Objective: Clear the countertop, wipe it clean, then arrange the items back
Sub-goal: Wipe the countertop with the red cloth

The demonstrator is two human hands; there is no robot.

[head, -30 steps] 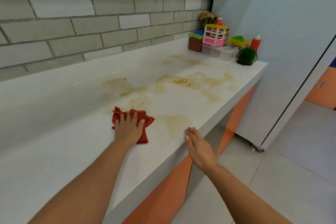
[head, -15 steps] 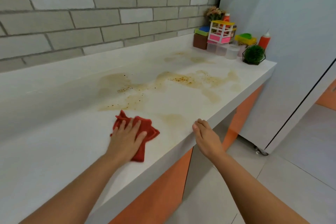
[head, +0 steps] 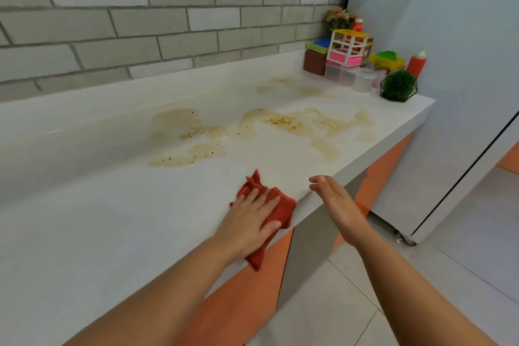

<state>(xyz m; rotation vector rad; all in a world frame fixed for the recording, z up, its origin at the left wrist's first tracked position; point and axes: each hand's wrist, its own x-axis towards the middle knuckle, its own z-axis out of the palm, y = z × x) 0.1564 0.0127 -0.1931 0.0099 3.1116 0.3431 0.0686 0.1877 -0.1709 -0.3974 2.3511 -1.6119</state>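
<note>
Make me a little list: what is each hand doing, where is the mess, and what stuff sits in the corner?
left hand: presses flat on the red cloth at the front edge of the countertop
right hand: open, fingers straight, by the front edge, holding nothing
mess: brown stains across the middle, not yet wiped
far corner: green ball plant, red squeeze bottle, pink and white rack

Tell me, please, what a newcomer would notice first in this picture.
The brown stains spread across the middle of the white countertop strike first. At the front edge, the left hand presses a red cloth flat, with the right hand open beside it. Colourful containers crowd the far right corner.
</note>
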